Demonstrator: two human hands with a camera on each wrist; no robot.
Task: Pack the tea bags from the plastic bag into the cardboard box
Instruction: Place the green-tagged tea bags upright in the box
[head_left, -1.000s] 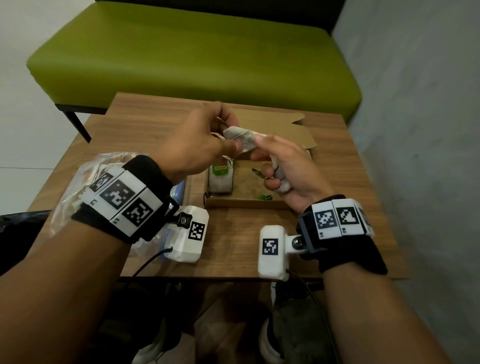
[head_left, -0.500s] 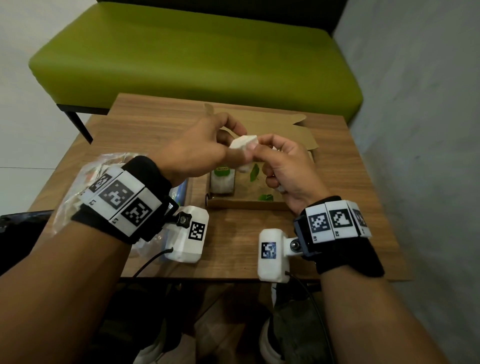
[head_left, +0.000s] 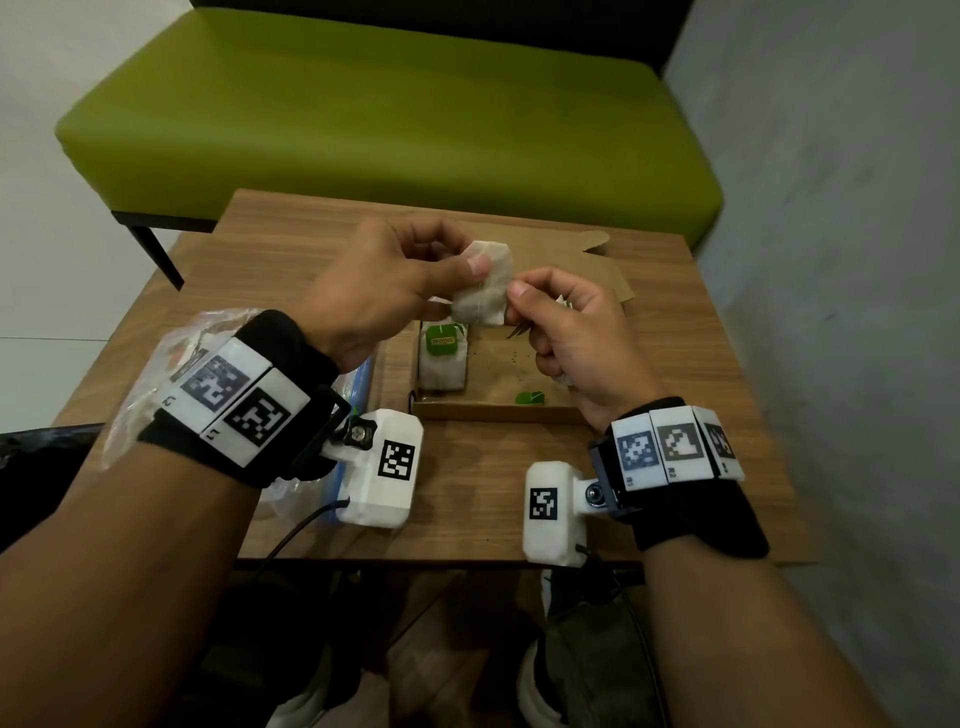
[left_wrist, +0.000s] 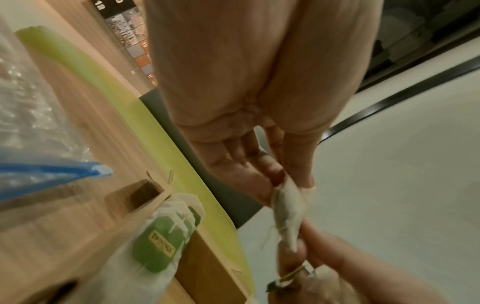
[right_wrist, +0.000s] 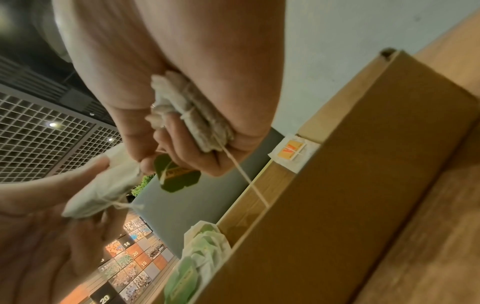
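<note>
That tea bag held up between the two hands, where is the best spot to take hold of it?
The tea bag is flat, soft paper hanging upright over the cardboard box. Best pinched at a sealed edge, from the side, with a fingertip on each face. The left hand pinches its upper edge, the right hand its lower corner. A grip on the filled middle would probably crush it.
</note>
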